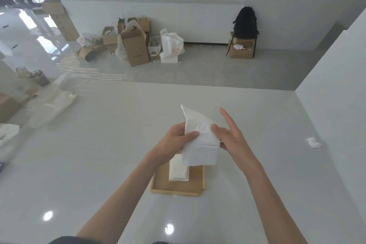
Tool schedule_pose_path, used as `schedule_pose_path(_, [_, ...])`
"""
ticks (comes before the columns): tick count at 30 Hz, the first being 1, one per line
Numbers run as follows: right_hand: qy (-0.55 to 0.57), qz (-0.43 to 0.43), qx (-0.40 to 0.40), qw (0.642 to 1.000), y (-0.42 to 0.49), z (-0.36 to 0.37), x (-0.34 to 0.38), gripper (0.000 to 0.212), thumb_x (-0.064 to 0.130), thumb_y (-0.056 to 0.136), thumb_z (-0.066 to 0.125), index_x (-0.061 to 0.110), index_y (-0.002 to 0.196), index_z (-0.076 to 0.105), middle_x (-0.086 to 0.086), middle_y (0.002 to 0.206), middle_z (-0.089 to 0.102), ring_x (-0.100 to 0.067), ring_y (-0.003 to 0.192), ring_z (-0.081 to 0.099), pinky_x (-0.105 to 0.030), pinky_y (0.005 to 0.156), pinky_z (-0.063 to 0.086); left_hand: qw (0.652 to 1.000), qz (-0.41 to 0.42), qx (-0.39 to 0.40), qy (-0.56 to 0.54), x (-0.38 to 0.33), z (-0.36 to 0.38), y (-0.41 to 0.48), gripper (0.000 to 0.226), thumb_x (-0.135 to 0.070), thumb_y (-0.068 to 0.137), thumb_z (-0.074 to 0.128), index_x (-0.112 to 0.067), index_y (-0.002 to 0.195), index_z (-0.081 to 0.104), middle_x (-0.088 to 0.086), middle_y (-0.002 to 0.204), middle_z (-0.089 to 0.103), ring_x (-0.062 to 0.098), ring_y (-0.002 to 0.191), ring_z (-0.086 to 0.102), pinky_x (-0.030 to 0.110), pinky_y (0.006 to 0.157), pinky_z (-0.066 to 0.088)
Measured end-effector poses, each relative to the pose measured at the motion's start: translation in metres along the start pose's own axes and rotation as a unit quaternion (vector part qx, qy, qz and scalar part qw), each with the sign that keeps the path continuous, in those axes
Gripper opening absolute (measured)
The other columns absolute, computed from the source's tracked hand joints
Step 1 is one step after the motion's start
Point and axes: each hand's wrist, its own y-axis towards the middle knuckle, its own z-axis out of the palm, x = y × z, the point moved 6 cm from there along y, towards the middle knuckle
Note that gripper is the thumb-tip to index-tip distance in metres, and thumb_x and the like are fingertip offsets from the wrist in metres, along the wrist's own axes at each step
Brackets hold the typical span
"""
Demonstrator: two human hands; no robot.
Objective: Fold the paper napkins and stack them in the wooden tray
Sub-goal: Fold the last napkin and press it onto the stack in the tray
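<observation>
1. Big glossy white surface (118, 164) fills the room in front of the person, and everything that matters sits near its middle, right in front of them.
2. On it lies the shallow rectangular wooden tray (178, 191), its long axis running away from the person, directly below both hands.
3. Held up in the air is the white paper napkin (200, 144), partly folded, one corner poking up and away, its squared lower edge hanging down over the far end of the tray.
4. Left hand (176, 140) is pinching the napkin's left edge, thumb on the near face and fingers curled behind: that grip is closed on the paper.
5. Right hand (231, 136) has its thumb pressed on the napkin's right side, one finger tucked under the edge, while the other fingers fan out straight and free. A light pinch, I'd say, not a full clasp.
6. Already in the tray, a small stack of folded white napkins (178, 169), lying left of centre, lengthwise with the tray.
7. The key relation: the stack lies straight down and slightly toward the person from the held napkin, and the left hand is the nearer one. Looks like the fold wants finishing, then a short drop.
8. Over to the right, a little crumpled white scrap of tissue (313, 142), well apart from it all.
</observation>
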Motion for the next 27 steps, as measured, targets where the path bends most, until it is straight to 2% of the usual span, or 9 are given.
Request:
schedule_pose_path(2, [-0.005, -0.04, -0.02, 0.999, 0.001, -0.002, 0.0, 0.052, 0.023, 0.096, 0.068, 0.042, 0.141, 0.052, -0.018, 0.102, 0.071, -0.021, 0.098, 0.071, -0.033, 0.091, 0.058, 1.0, -0.005, -0.01, -0.008, -0.001, 0.001, -0.001, 0.028, -0.028, 0.104, 0.055, -0.011, 0.124, 0.066, 0.013, 0.121, 0.073, 0.03, 0.112, 0.071, 0.051, 0.099, 0.055])
schedule_pose_path(4, [-0.015, -0.069, -0.036, 0.997, 0.0, -0.003, 0.001, 0.036, 0.015, 0.095, 0.068, 0.034, 0.126, 0.066, -0.005, 0.107, 0.075, -0.022, 0.101, 0.071, -0.028, 0.084, 0.057, 0.998, 0.016, -0.068, -0.007, -0.002, -0.004, -0.002, 0.027, -0.03, 0.103, 0.057, -0.013, 0.122, 0.065, 0.01, 0.114, 0.076, 0.027, 0.105, 0.073, 0.05, 0.095, 0.058])
schedule_pose_path(6, [-0.028, -0.083, -0.046, 0.995, 0.0, -0.003, 0.003, 0.026, 0.014, 0.094, 0.069, 0.029, 0.115, 0.072, 0.002, 0.112, 0.075, -0.022, 0.099, 0.07, -0.024, 0.079, 0.056, 0.987, 0.043, -0.153, 0.013, -0.004, -0.014, -0.002, 0.024, -0.024, 0.099, 0.064, -0.016, 0.12, 0.058, 0.012, 0.104, 0.076, 0.028, 0.096, 0.075, 0.05, 0.09, 0.06])
schedule_pose_path(8, [-0.043, -0.083, -0.057, 0.994, 0.0, -0.003, 0.004, 0.021, 0.016, 0.094, 0.07, 0.026, 0.112, 0.073, 0.004, 0.11, 0.074, -0.016, 0.092, 0.07, -0.019, 0.074, 0.053, 0.977, 0.06, -0.202, 0.028, -0.006, -0.021, -0.002, 0.033, -0.019, 0.095, 0.069, -0.019, 0.122, 0.05, 0.013, 0.097, 0.074, 0.03, 0.093, 0.073, 0.045, 0.085, 0.061])
schedule_pose_path(11, [-0.035, -0.085, -0.085, 0.992, 0.002, -0.004, 0.005, 0.017, 0.017, 0.094, 0.07, 0.02, 0.11, 0.074, 0.008, 0.107, 0.074, -0.002, 0.083, 0.068, -0.012, 0.07, 0.05, 0.975, 0.085, -0.195, 0.062, -0.011, -0.021, 0.001, 0.044, -0.015, 0.092, 0.072, -0.028, 0.126, 0.048, 0.008, 0.091, 0.073, 0.023, 0.086, 0.073, 0.033, 0.079, 0.06])
schedule_pose_path(16, [-0.03, -0.092, -0.113, 0.989, 0.003, -0.01, 0.004, 0.016, 0.016, 0.092, 0.072, 0.018, 0.108, 0.076, 0.018, 0.097, 0.074, -0.003, 0.083, 0.069, -0.015, 0.072, 0.051, 0.964, 0.119, -0.2, 0.131, -0.017, -0.021, 0.003, 0.019, -0.011, 0.092, 0.071, -0.02, 0.108, 0.07, -0.002, 0.093, 0.073, 0.015, 0.084, 0.072, 0.029, 0.078, 0.059])
schedule_pose_path(18, [-0.042, -0.092, -0.116, 0.988, 0.006, -0.013, 0.003, 0.018, 0.016, 0.091, 0.073, 0.02, 0.109, 0.075, 0.012, 0.1, 0.073, -0.006, 0.085, 0.069, -0.02, 0.075, 0.054, 0.962, 0.119, -0.208, 0.135, -0.019, -0.022, 0.004, 0.017, -0.011, 0.092, 0.071, -0.019, 0.106, 0.072, -0.004, 0.091, 0.073, 0.012, 0.083, 0.071, 0.025, 0.077, 0.057])
schedule_pose_path(22, [-0.055, -0.086, -0.123, 0.987, 0.009, -0.019, 0.0, 0.018, 0.017, 0.091, 0.074, 0.022, 0.107, 0.076, 0.001, 0.105, 0.075, -0.013, 0.094, 0.072, -0.033, 0.079, 0.062, 0.96, 0.11, -0.222, 0.133, -0.018, -0.026, 0.006, 0.017, -0.012, 0.091, 0.073, -0.019, 0.106, 0.074, 0.002, 0.088, 0.075, 0.017, 0.085, 0.073, 0.036, 0.085, 0.06])
schedule_pose_path(27, [-0.052, -0.081, -0.115, 0.989, 0.009, -0.021, 0.0, 0.014, 0.016, 0.093, 0.071, 0.015, 0.106, 0.077, 0.001, 0.1, 0.078, -0.014, 0.092, 0.074, -0.026, 0.072, 0.061, 0.964, 0.101, -0.211, 0.122, -0.018, -0.026, 0.007, 0.018, -0.014, 0.09, 0.074, -0.016, 0.108, 0.075, 0.006, 0.087, 0.076, 0.02, 0.084, 0.074, 0.041, 0.088, 0.06])
